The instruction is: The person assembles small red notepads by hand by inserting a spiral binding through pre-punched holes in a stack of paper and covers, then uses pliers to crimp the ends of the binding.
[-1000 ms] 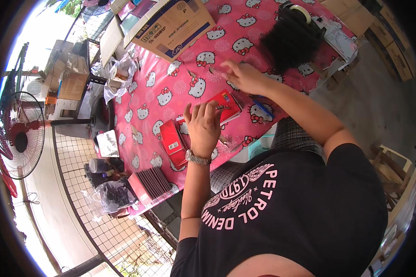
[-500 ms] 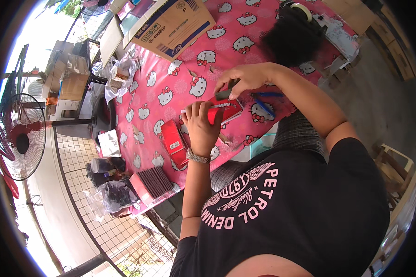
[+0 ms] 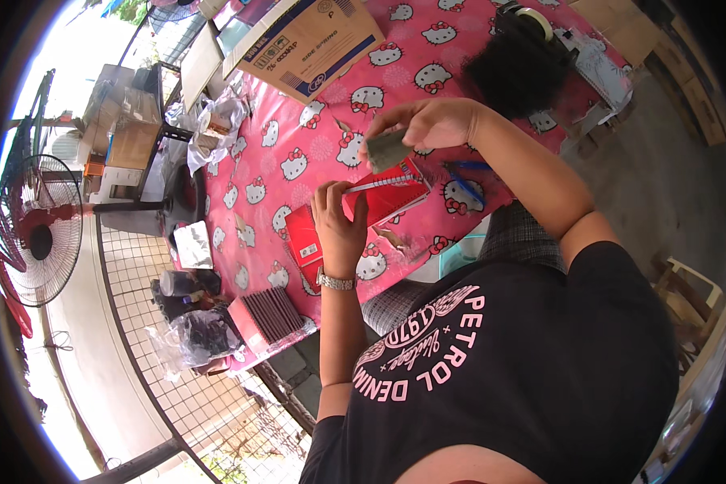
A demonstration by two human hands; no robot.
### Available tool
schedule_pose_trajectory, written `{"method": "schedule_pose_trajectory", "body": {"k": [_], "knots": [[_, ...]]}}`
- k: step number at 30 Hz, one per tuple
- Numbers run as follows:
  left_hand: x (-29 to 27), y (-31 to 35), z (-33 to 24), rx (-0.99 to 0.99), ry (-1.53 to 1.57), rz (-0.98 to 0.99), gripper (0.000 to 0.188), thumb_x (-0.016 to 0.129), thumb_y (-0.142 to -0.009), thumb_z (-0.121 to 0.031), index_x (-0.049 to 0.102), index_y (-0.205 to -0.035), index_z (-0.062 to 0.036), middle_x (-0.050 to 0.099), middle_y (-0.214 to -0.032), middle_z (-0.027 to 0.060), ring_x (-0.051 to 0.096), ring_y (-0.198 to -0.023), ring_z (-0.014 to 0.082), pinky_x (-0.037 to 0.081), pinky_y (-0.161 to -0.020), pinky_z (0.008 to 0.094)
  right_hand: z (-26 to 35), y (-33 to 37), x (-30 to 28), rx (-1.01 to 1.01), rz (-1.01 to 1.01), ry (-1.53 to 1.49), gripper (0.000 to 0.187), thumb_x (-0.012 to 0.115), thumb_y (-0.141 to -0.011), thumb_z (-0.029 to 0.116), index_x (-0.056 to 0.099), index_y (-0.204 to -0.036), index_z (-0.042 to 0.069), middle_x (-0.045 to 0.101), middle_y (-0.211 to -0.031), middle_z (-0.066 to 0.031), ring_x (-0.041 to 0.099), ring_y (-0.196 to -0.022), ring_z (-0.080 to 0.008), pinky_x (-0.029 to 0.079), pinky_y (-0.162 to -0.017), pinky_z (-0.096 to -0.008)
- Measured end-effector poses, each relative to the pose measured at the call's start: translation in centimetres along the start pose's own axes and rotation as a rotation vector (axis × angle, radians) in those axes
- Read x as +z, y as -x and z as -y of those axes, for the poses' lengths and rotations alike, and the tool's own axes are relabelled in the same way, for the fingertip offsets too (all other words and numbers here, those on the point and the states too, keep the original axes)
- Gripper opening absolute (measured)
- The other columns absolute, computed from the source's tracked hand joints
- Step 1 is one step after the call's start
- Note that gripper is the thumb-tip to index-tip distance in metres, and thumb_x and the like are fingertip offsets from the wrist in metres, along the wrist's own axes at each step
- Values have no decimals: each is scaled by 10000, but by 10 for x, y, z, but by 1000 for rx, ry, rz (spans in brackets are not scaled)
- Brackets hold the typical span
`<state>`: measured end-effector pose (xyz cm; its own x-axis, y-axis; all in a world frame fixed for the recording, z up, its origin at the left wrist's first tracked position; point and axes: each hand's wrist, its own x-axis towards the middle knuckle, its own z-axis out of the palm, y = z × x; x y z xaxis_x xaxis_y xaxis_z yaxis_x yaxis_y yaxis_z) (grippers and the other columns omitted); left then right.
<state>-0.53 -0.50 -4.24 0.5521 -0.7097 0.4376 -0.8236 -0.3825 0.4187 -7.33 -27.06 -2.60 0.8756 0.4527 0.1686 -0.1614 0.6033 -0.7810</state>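
A red spiral-bound notebook [image 3: 391, 196] lies on the pink patterned tablecloth in front of me. My left hand [image 3: 337, 230] is curled over its left end, fingers bent and thumb against the cover. A light strip, seemingly the binding or page edge, runs from those fingers along the notebook. A second red notebook [image 3: 302, 235] lies partly under my left hand and wrist. Just above the first notebook, my right hand [image 3: 431, 125] holds a flat, dark grey-green block [image 3: 387, 151] between thumb and fingers. To the right lies a blue-handled tool [image 3: 469, 187], its kind unclear.
A cardboard box [image 3: 315, 48] stands at the table's far side. A black bristly mass [image 3: 520, 77] and a tape roll [image 3: 532, 22] lie far right. Dark-edged stacked pads [image 3: 268, 317] sit near left, beside plastic-wrapped items [image 3: 206, 337]. A fan [image 3: 40, 238] stands left.
My right hand has lifted slightly and moved left with the block, which now shows its broad face. My left hand stays on the notebook, and the view has shifted a little.
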Motion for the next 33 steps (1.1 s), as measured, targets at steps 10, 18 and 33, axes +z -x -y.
{"method": "schedule_pose_trajectory", "body": {"k": [10,18,33], "knots": [[1,0,4,-132,212,60,204,675,-862,-22,598,-1050,-12,593,-1002,154,603,-856,327,509,-714,399,0,-18,3,166,-124,214,516,696,-801,133,597,-1287,-8,630,-1190,-92,571,-1114,-172,422,-1000,-318],[-5,-7,1,-96,266,97,198,687,-861,-16,609,-1043,-12,607,-967,131,635,-791,266,527,-666,356,-2,-22,-10,200,-45,560,548,717,-774,193,613,-1285,25,631,-1214,-112,572,-1141,-201,414,-1026,-338],[-6,-5,7,-134,342,109,282,731,-836,-36,592,-1079,-1,630,-958,131,649,-780,256,524,-668,341,-10,-37,-4,85,76,100,484,753,-783,203,661,-1228,38,655,-1181,-122,602,-1111,-197,445,-994,-317]]}}
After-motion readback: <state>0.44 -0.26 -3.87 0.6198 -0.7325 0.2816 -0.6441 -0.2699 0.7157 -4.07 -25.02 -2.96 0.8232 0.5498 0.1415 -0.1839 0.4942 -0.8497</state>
